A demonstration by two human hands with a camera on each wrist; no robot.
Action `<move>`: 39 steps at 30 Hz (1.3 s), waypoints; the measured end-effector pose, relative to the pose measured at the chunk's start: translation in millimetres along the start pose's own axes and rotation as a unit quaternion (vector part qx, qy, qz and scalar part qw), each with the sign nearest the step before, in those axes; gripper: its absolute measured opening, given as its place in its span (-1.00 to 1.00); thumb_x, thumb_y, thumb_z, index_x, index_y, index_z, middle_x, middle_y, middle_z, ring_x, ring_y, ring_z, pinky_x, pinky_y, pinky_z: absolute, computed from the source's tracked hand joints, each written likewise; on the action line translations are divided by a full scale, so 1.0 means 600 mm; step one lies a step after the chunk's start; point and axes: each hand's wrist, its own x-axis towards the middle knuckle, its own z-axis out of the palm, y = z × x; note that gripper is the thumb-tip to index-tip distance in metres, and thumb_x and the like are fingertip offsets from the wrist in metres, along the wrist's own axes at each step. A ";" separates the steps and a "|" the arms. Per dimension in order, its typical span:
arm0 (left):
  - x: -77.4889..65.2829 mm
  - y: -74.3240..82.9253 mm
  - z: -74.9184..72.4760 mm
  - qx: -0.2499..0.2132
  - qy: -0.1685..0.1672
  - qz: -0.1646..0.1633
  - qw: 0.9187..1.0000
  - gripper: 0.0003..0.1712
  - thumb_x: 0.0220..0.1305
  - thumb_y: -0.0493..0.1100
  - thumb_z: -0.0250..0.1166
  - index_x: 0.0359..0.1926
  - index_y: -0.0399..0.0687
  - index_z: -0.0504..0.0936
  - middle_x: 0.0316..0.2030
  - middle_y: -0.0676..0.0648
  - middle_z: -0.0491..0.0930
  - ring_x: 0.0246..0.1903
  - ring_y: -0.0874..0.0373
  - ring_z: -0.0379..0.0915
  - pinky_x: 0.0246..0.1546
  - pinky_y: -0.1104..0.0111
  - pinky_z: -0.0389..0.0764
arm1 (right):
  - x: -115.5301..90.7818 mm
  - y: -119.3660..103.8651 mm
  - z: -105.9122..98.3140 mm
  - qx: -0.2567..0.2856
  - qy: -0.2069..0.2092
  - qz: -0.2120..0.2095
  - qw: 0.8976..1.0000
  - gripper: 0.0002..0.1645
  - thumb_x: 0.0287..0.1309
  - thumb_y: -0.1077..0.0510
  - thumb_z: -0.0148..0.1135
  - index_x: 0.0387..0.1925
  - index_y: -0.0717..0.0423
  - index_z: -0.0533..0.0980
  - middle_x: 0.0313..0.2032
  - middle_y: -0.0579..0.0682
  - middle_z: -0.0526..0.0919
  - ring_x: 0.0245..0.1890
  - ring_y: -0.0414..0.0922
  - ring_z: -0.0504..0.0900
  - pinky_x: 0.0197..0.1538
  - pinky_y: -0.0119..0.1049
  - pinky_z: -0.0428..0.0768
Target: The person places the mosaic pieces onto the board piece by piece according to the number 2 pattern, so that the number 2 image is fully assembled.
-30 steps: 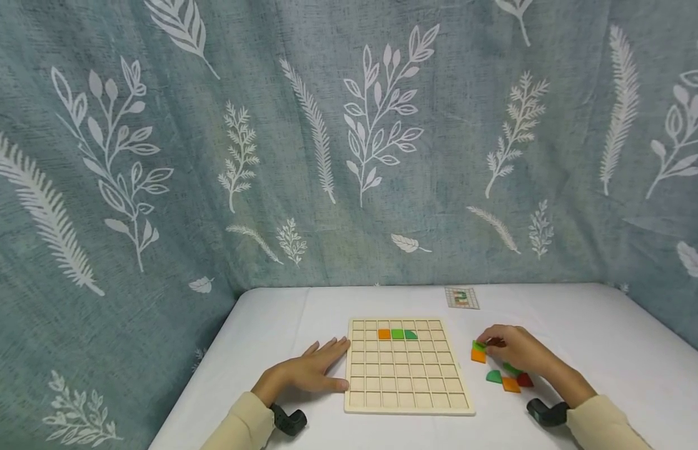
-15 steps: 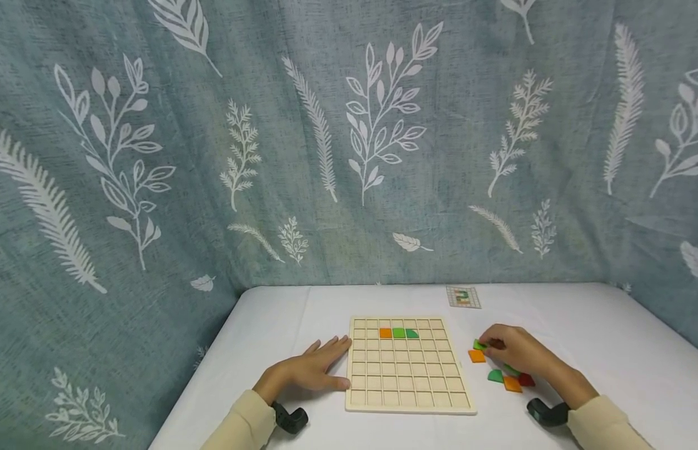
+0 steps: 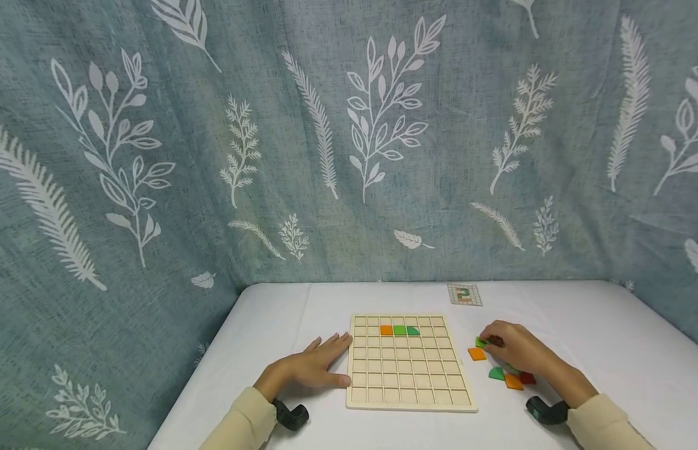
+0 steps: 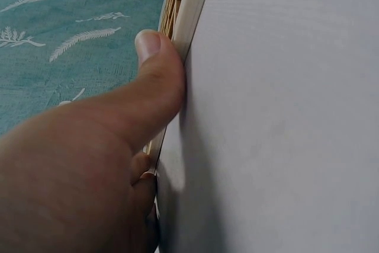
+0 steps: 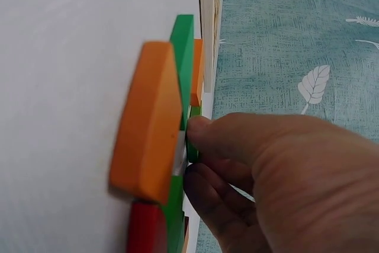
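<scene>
My left hand lies with spread fingers at the left edge of a pale wooden grid board. In the left wrist view, its thumb rests against the board's side. Three tiles sit in an upper row: an orange square, a light green square and a darker green rounded piece. To the board's right, my right hand pinches a light green tile between thumb and fingers, low over the table. An orange tile lies just in front of those fingertips.
Nearer me lie a green rounded tile, another orange tile and a red tile, partly beneath the right hand. A small pattern card lies on the white table near its back edge, before a leaf-print curtain.
The orange tile by the right fingertips has turned and come apart from the light green one. The right hand has barely moved; the left stays at the board's edge.
</scene>
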 end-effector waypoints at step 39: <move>-0.002 0.004 -0.004 -0.009 -0.006 -0.004 1.000 0.12 0.32 0.38 0.18 0.60 -0.06 -0.12 0.61 -0.06 -0.14 0.61 -0.02 -0.31 0.56 -0.10 -0.31 | -0.001 -0.030 -0.019 0.051 0.033 -0.016 0.998 -0.77 0.15 0.28 0.38 -0.11 0.15 0.68 -0.22 -0.06 0.68 -0.28 -0.27 0.62 -0.21 -0.34 0.69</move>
